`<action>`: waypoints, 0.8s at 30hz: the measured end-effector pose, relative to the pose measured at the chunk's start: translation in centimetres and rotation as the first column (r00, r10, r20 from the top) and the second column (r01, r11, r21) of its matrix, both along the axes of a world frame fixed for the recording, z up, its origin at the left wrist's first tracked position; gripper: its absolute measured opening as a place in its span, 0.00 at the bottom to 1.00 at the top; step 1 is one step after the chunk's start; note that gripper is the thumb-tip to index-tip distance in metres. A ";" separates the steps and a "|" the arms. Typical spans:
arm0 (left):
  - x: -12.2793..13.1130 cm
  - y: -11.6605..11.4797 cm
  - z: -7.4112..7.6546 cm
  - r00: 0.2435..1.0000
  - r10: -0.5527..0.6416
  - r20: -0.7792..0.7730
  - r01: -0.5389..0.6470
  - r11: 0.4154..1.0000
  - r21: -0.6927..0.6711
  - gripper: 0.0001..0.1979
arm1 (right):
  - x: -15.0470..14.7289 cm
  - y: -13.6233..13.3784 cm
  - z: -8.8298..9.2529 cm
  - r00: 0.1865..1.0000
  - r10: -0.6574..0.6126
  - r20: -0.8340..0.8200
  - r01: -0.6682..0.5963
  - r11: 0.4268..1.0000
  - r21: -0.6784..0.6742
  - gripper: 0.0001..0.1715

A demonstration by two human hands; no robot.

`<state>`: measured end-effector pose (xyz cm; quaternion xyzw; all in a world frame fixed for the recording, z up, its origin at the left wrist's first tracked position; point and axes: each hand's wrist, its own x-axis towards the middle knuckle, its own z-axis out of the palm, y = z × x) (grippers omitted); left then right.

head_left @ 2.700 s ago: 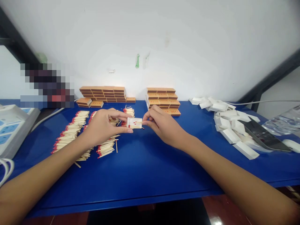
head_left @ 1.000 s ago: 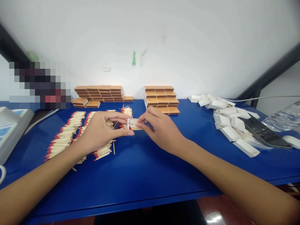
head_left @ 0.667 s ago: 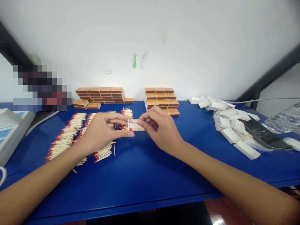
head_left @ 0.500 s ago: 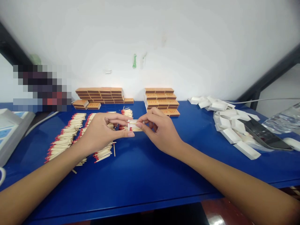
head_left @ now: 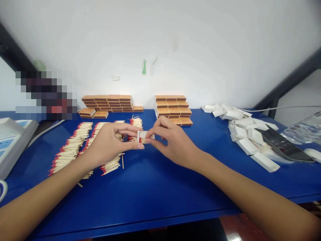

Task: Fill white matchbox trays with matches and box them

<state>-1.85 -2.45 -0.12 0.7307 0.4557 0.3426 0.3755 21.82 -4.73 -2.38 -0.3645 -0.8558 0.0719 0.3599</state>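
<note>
1. The left hand pinches a small white tray, thin-walled and oblong, between thumb and fingers.
2. Over its open top bends the right hand, thumb and forefinger close together; whether they grip anything, I can't tell.
3. Red match heads show inside.
4. Slim wooden matches lie in ragged rows on the glossy blue table.
5. Behind, orange, brown-sided matchboxes form a straight block and a stepped stack.
6. Over rightward, angular white trays sprawl beside a flat, glassy phone.
</note>
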 end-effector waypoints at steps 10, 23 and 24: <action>-0.1 -0.3 0.0 0.996 -0.033 -0.086 0.033 0.999 0.007 0.19 | -0.1 -0.1 -0.1 1.000 0.010 -0.016 -0.011 0.998 -0.061 0.01; -1.8 2.0 0.0 0.961 0.257 -0.104 -0.229 0.947 0.226 0.25 | 1.9 2.0 -0.3 0.971 -0.180 0.161 0.214 0.949 -0.231 0.07; -2.0 2.1 -0.1 0.958 0.270 -0.097 -0.240 0.939 0.245 0.25 | 1.8 2.2 -0.6 0.968 -0.180 0.175 0.220 0.942 -0.252 0.08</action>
